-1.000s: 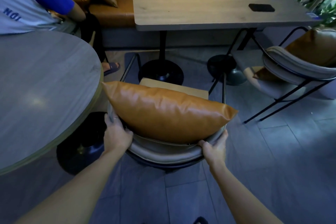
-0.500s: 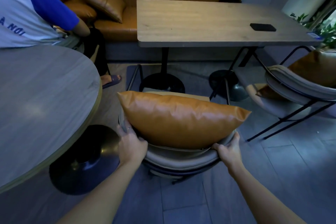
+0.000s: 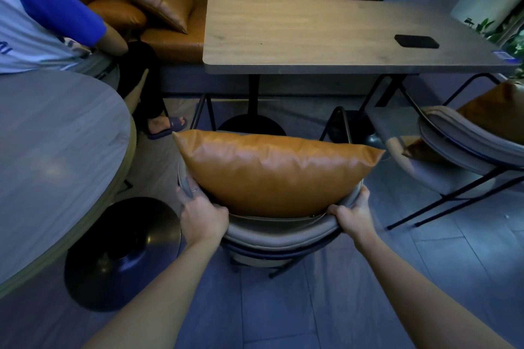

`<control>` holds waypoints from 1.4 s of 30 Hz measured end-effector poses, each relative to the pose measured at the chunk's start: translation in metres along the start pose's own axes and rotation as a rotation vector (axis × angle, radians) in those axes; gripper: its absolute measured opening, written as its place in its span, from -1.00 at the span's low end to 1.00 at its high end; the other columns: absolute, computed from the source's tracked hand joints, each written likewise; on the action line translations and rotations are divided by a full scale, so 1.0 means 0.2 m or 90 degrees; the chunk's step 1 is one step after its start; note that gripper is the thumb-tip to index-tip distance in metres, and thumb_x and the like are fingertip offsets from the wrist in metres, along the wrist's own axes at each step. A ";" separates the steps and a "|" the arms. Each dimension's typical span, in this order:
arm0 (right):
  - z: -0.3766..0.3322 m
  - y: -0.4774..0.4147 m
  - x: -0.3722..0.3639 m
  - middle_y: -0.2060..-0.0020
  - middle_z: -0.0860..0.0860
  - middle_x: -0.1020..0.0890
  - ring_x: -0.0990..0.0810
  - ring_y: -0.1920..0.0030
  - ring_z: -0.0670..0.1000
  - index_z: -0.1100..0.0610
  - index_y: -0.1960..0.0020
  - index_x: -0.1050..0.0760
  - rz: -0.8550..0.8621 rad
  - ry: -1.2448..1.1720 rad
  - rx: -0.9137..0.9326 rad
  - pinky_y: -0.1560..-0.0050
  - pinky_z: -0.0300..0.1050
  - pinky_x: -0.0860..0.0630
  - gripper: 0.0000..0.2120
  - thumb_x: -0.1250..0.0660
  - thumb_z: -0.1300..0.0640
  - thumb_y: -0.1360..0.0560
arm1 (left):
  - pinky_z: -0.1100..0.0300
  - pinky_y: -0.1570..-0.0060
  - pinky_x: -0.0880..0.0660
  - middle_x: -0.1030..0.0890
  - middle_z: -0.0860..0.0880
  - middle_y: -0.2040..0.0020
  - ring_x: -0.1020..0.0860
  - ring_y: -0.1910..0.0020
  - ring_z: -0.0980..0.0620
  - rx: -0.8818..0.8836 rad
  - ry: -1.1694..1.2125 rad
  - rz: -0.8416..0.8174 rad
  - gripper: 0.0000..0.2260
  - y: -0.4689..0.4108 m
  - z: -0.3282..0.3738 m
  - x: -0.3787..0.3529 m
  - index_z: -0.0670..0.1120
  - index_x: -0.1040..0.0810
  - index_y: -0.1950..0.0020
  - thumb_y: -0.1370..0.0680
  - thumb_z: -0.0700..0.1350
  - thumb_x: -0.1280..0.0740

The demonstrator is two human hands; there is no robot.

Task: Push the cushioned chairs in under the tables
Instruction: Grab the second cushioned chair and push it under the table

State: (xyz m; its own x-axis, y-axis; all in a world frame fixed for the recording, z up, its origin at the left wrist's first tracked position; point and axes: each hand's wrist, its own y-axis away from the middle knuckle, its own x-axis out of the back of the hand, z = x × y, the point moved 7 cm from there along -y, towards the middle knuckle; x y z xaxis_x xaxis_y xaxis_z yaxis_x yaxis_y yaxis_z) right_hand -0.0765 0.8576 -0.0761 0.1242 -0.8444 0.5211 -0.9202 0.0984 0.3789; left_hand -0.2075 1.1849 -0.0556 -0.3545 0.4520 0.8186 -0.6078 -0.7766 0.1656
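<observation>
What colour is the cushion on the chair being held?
Tan-orange, leather-like; the cushion shows plainly in the head view.

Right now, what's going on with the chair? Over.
Left hand and right hand gripping chair backrest. Chair short of rectangular table. Table's pedestal base ahead.

A grey padded chair point(image 3: 272, 232) with black metal legs stands at 6 o'clock from the rectangular wooden table point(image 3: 326, 37), a tan leather cushion point(image 3: 272, 173) upright against its backrest. A second cushioned chair point(image 3: 465, 144) stands at 4 o'clock.
</observation>
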 end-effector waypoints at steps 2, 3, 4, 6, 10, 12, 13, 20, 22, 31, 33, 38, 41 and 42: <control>-0.02 -0.06 0.02 -0.27 0.24 -0.54 -0.59 -0.15 0.33 0.00 -0.54 -0.06 -0.018 0.000 -0.003 -0.13 0.34 -0.60 -0.04 -0.50 0.09 -0.27 | -0.12 -0.11 -0.51 -0.10 -0.27 -0.58 -0.50 -0.18 -0.40 0.002 -0.005 0.003 -0.26 -0.01 0.04 -0.03 -0.11 -0.04 -0.61 -0.49 -0.17 -0.30; -0.03 -0.09 0.02 -0.32 0.25 -0.52 -0.58 -0.19 0.34 -0.03 -0.56 -0.01 -0.027 -0.004 -0.003 -0.17 0.34 -0.58 0.00 -0.50 0.09 -0.28 | -0.14 -0.11 -0.52 -0.09 -0.27 -0.58 -0.51 -0.18 -0.40 0.007 -0.008 0.006 -0.27 -0.01 0.05 -0.04 -0.12 -0.06 -0.61 -0.48 -0.16 -0.29; -0.03 -0.11 0.02 -0.40 0.24 -0.47 -0.55 -0.26 0.34 -0.08 -0.60 0.05 -0.030 -0.010 0.001 -0.23 0.35 -0.56 0.07 -0.50 0.06 -0.26 | -0.15 -0.11 -0.52 -0.09 -0.27 -0.58 -0.51 -0.18 -0.40 0.014 -0.010 0.009 -0.29 -0.02 0.07 -0.05 -0.13 -0.09 -0.60 -0.48 -0.16 -0.29; -0.03 -0.10 0.01 -0.56 0.20 -0.32 -0.42 -0.45 0.34 -0.09 -0.66 0.16 -0.019 -0.034 0.003 -0.38 0.33 -0.45 0.17 -0.49 0.01 -0.26 | -0.15 -0.10 -0.52 -0.10 -0.27 -0.58 -0.51 -0.17 -0.41 0.028 -0.011 0.022 -0.30 -0.01 0.08 -0.06 -0.13 -0.12 -0.59 -0.47 -0.17 -0.29; 0.03 0.00 -0.07 -0.60 0.23 -0.24 -0.34 -0.51 0.34 0.03 -0.67 0.17 0.040 -0.082 -0.009 -0.46 0.28 -0.35 0.11 -0.51 0.08 -0.38 | -0.16 -0.09 -0.47 -0.15 -0.25 -0.57 -0.51 -0.16 -0.42 0.032 -0.005 0.049 -0.29 0.00 0.09 -0.05 -0.08 -0.09 -0.60 -0.48 -0.19 -0.29; 0.05 0.00 -0.09 -0.57 0.26 -0.29 -0.40 -0.45 0.37 0.01 -0.67 0.17 0.042 -0.075 -0.008 -0.40 0.32 -0.39 0.08 -0.45 0.09 -0.37 | -0.16 -0.08 -0.47 -0.16 -0.24 -0.57 -0.51 -0.16 -0.43 0.024 -0.006 0.052 -0.31 0.01 0.10 -0.04 -0.09 -0.11 -0.60 -0.48 -0.21 -0.27; 0.04 -0.01 -0.09 -0.56 0.27 -0.31 -0.42 -0.43 0.38 0.01 -0.67 0.18 0.041 -0.067 -0.005 -0.38 0.33 -0.41 0.07 -0.44 0.11 -0.39 | -0.15 -0.08 -0.47 -0.16 -0.24 -0.57 -0.51 -0.15 -0.43 0.024 -0.006 0.050 -0.31 0.01 0.10 -0.05 -0.10 -0.12 -0.60 -0.48 -0.21 -0.27; -0.03 -0.12 -0.05 -0.52 0.29 -0.37 -0.46 -0.38 0.39 -0.08 -0.65 0.20 0.032 -0.029 -0.006 -0.33 0.33 -0.46 0.08 -0.42 0.05 -0.34 | -0.12 -0.04 -0.49 -0.15 -0.24 -0.58 -0.54 -0.14 -0.40 0.029 0.014 0.046 -0.40 -0.03 0.15 -0.08 -0.17 -0.25 -0.53 -0.48 -0.19 -0.25; -0.05 -0.17 -0.05 -0.48 0.29 -0.41 -0.49 -0.34 0.39 -0.13 -0.64 0.18 0.029 -0.031 -0.010 -0.30 0.32 -0.49 0.11 -0.38 -0.01 -0.25 | -0.10 -0.03 -0.49 -0.16 -0.23 -0.58 -0.54 -0.16 -0.40 0.025 0.033 0.050 -0.34 -0.05 0.19 -0.08 -0.10 -0.17 -0.58 -0.48 -0.20 -0.26; -0.17 -0.37 -0.06 -0.36 0.30 -0.51 -0.56 -0.23 0.38 -0.17 -0.61 0.14 0.033 -0.016 -0.014 -0.20 0.37 -0.56 0.10 -0.39 0.01 -0.22 | -0.09 -0.04 -0.48 -0.11 -0.24 -0.60 -0.52 -0.21 -0.37 0.015 0.054 0.041 -0.31 -0.20 0.30 -0.12 -0.05 -0.06 -0.61 -0.51 -0.19 -0.25; -0.17 -0.42 -0.07 -0.31 0.30 -0.53 -0.58 -0.17 0.38 -0.16 -0.61 0.13 0.034 -0.010 -0.014 -0.16 0.38 -0.58 0.08 -0.40 0.04 -0.25 | -0.08 -0.02 -0.49 -0.11 -0.25 -0.60 -0.52 -0.22 -0.36 0.015 0.056 0.046 -0.31 -0.23 0.31 -0.13 -0.06 -0.07 -0.61 -0.51 -0.19 -0.25; -0.20 -0.47 -0.08 -0.21 0.31 -0.58 -0.61 -0.09 0.39 -0.14 -0.58 0.06 0.043 0.006 -0.016 -0.10 0.39 -0.60 0.04 -0.40 0.03 -0.22 | -0.04 -0.02 -0.52 -0.11 -0.26 -0.60 -0.52 -0.25 -0.31 0.022 0.051 0.048 -0.28 -0.28 0.32 -0.15 -0.05 -0.05 -0.62 -0.50 -0.17 -0.27; -0.23 -0.45 -0.08 -0.23 0.32 -0.58 -0.61 -0.09 0.39 -0.16 -0.58 0.07 0.050 0.028 -0.012 -0.12 0.37 -0.59 0.03 -0.46 0.08 -0.30 | -0.05 -0.05 -0.52 -0.12 -0.26 -0.59 -0.51 -0.27 -0.29 0.020 0.052 0.054 -0.28 -0.28 0.32 -0.16 -0.05 -0.06 -0.62 -0.50 -0.16 -0.28; -0.23 -0.44 -0.08 -0.23 0.32 -0.58 -0.61 -0.10 0.39 -0.15 -0.59 0.08 0.049 0.030 -0.014 -0.12 0.37 -0.59 0.03 -0.47 0.09 -0.31 | -0.06 -0.06 -0.52 -0.13 -0.25 -0.59 -0.50 -0.27 -0.30 0.019 0.053 0.055 -0.28 -0.28 0.32 -0.16 -0.04 -0.06 -0.62 -0.50 -0.15 -0.28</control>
State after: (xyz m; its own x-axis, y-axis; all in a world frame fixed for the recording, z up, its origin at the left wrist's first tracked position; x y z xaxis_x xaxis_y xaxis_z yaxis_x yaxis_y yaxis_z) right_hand 0.0202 0.8869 -0.0828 0.0717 -0.8080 0.5848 -0.9195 0.1736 0.3526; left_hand -0.1170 1.1862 -0.0565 -0.4635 0.4167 0.7820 -0.5516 -0.8264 0.1134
